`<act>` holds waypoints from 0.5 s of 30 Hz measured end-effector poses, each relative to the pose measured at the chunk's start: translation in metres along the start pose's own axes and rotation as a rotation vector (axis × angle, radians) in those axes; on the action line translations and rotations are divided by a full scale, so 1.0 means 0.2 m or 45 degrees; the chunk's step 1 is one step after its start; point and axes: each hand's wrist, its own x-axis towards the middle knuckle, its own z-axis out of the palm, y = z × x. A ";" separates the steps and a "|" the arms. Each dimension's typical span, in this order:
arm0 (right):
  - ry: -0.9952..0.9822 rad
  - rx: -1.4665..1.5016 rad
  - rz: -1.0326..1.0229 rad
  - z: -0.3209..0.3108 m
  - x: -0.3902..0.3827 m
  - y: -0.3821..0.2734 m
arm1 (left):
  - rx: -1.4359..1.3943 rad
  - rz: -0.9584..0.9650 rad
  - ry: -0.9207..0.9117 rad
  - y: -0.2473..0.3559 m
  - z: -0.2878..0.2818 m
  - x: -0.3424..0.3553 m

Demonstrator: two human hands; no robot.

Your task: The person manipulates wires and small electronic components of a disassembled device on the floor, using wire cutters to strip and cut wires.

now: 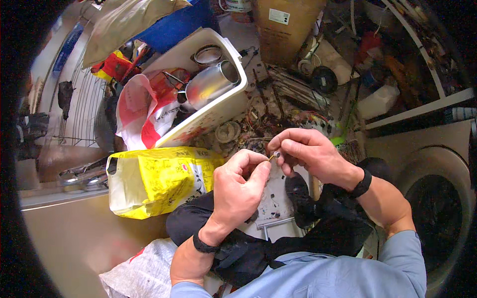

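My left hand (238,186) is closed, thumb and forefinger pinching a tiny piece (275,155) with a yellowish part and a dark grey, round end. Facing it, my right hand (313,155) has its fingers curled in around the far end of this piece. Whatever lies between the right fingertips is too small to make out. Both hands are raised above my bent legs in dark trousers (318,218). Left of my left hand lies a yellow bag (159,181) on its side, its mouth gaping.
A white bin (208,116) holding a shiny metal cylinder (212,85) and red-white plastic bags stands ahead on the left. Scrap and debris (268,109) cover the floor beyond my hands. At far back is a cardboard box (285,30); a front-loading washing machine (432,198) stands right.
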 end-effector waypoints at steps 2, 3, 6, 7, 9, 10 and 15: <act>-0.028 -0.148 -0.080 0.00 0.00 0.01 | -0.040 -0.008 -0.017 -0.01 -0.01 0.00; -0.056 -0.297 -0.161 0.00 -0.01 0.01 | -0.079 -0.015 -0.033 -0.02 -0.01 0.00; 0.042 -0.576 -0.298 0.03 -0.03 0.05 | 0.038 -0.076 -0.099 -0.02 -0.02 -0.02; 0.056 -0.649 -0.343 0.03 -0.03 0.07 | 0.037 -0.075 -0.102 -0.04 -0.01 -0.02; 0.046 -0.882 -0.489 0.01 -0.03 0.11 | 0.152 0.061 -0.077 -0.10 0.00 -0.03; 0.031 -1.114 -0.636 0.01 -0.03 0.12 | 0.208 0.043 -0.098 -0.11 -0.01 -0.04; -0.012 -1.188 -0.653 -0.02 -0.03 0.19 | 0.485 0.296 -0.100 -0.14 0.00 -0.06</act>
